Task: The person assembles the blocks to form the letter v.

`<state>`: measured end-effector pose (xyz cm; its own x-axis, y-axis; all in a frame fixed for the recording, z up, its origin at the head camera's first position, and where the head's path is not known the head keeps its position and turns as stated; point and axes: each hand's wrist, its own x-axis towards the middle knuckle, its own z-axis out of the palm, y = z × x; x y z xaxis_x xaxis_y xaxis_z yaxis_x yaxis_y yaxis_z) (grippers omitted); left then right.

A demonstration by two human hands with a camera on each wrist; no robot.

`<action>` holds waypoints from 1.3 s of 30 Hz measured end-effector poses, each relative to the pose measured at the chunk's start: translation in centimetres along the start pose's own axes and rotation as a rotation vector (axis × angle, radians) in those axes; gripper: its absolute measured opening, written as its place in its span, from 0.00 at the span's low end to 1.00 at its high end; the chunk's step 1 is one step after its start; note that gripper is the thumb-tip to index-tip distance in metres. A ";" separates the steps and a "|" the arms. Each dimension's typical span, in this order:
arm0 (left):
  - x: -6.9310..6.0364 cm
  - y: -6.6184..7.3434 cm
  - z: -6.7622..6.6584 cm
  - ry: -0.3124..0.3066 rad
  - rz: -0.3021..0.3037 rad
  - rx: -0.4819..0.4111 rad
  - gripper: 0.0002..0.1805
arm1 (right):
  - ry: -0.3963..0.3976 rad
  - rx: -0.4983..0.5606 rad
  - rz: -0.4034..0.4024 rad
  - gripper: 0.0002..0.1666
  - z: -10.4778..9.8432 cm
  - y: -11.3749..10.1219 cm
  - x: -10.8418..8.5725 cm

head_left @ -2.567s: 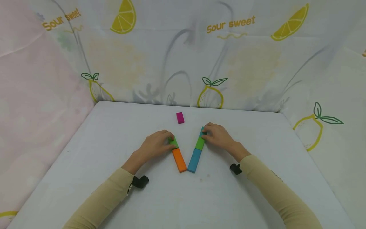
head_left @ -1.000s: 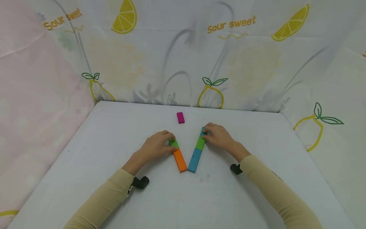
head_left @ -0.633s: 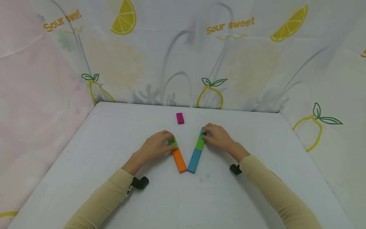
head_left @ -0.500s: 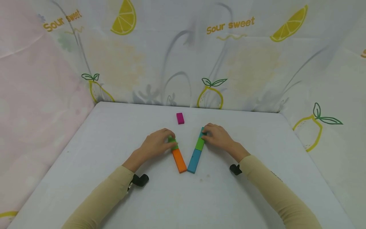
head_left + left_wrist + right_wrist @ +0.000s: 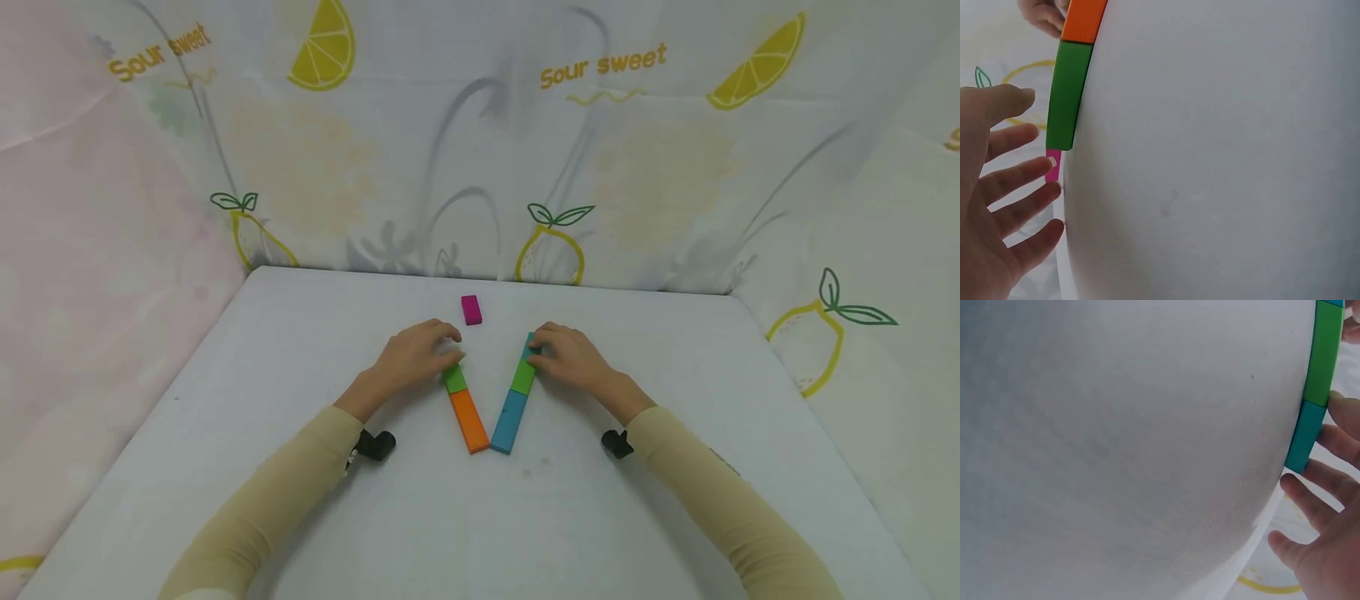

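Coloured blocks lie on the white table in two slanted rows that meet in a V. The left row has an orange block [image 5: 469,422] below a green block [image 5: 454,380]. On the right, a blue block [image 5: 508,422] is followed by a second green block [image 5: 523,377] and a teal block [image 5: 1305,437]. My left hand [image 5: 415,354] is just beyond the left row's upper end, fingers spread and holding nothing. The fingertips of my right hand [image 5: 572,356] rest along the outer side of the teal block, which they partly hide in the head view.
A small magenta block [image 5: 471,310] lies alone near the back of the white table [image 5: 480,517]. A printed cloth [image 5: 420,133] hangs behind the table and along its sides. Black wrist cameras sit under both forearms.
My left hand has let go of the green block in the left row and moved up and slightly away. The right hand and all the blocks stay where they were.
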<state>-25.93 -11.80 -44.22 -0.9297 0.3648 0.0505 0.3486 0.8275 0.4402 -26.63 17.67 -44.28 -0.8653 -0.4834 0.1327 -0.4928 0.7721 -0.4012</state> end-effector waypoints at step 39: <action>6.1 -0.4 -0.7 -0.022 -0.028 0.092 0.26 | -0.013 0.011 0.000 0.13 0.1 0.2 0.1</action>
<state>-31.84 -10.17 -43.46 -0.9368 0.3493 0.0192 0.3329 0.8730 0.3564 -26.84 17.72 -44.41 -0.8639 -0.4889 0.1212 -0.4921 0.7675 -0.4108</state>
